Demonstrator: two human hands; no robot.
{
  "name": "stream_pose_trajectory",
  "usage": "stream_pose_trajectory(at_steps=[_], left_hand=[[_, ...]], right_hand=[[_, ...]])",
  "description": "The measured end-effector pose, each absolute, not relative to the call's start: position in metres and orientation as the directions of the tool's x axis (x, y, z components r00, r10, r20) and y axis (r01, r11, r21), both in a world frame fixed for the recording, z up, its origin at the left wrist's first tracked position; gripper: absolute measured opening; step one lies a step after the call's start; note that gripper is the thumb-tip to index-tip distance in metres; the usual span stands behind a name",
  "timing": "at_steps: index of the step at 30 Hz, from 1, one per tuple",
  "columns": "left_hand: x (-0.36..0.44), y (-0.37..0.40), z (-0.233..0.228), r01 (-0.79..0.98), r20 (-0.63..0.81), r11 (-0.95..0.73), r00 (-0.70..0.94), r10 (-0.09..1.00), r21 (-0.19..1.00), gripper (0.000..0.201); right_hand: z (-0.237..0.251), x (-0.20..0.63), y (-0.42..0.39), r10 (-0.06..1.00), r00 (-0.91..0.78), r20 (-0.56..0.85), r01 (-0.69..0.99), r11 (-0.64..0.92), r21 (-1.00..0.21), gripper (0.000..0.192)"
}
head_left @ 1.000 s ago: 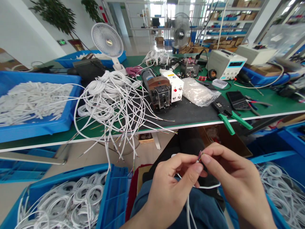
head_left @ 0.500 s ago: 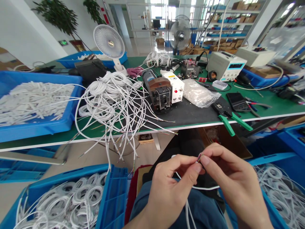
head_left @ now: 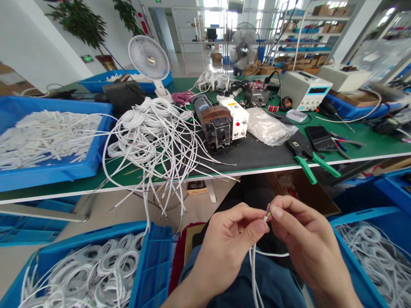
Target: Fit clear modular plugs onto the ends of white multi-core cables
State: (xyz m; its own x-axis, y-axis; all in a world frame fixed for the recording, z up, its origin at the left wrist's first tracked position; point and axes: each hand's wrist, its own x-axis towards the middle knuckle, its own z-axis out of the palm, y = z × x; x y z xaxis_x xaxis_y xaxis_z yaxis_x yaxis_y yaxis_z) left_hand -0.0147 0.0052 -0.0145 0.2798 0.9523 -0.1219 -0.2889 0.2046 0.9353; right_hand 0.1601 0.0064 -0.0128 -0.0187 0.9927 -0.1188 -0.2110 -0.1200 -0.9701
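Over my lap, my left hand [head_left: 224,248] and my right hand [head_left: 305,244] meet fingertip to fingertip on the stripped end of a thin white cable [head_left: 253,269]. Short coloured wire tips [head_left: 267,209] stick up between my thumbs and forefingers. The cable hangs down from the pinch and loops across my blue trousers. A small crimping machine [head_left: 215,124] stands on the bench straight ahead, well above my hands.
A tangle of white cables [head_left: 150,132] spills over the green bench edge [head_left: 96,188]. Blue bins of coiled cables sit at lower left [head_left: 150,265] and lower right [head_left: 369,256]. A green-handled crimper [head_left: 311,160], a plastic bag [head_left: 268,124] and a desk fan [head_left: 149,60] are on the bench.
Both hands have stayed pinched on the cable end and shifted slightly lower and closer together. The cable now hangs straighter below the pinch. My view tipped a little.
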Motion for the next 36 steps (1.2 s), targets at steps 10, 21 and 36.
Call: stream_pose_trajectory(at_steps=[10, 21, 36], left_hand=[[-0.009, 0.004, -0.018, -0.257, -0.078, 0.116, 0.151, 0.985, 0.960, 0.011], [-0.008, 0.002, -0.021, -0.087, 0.159, -0.154, 0.052, 0.986, 0.984, 0.012], [-0.010, 0.002, -0.021, -0.025, 0.256, -0.255, 0.043, 0.966, 0.967, 0.019]], right_hand=[[-0.008, 0.150, -0.009, 0.939, 0.190, 0.286, 0.306, 0.220, -0.926, 0.008], [0.002, 0.154, -0.006, 0.926, -0.028, 0.377, 0.411, 0.355, -0.840, 0.015], [0.004, 0.161, -0.004, 0.923, -0.074, 0.378, 0.443, 0.370, -0.817, 0.017]])
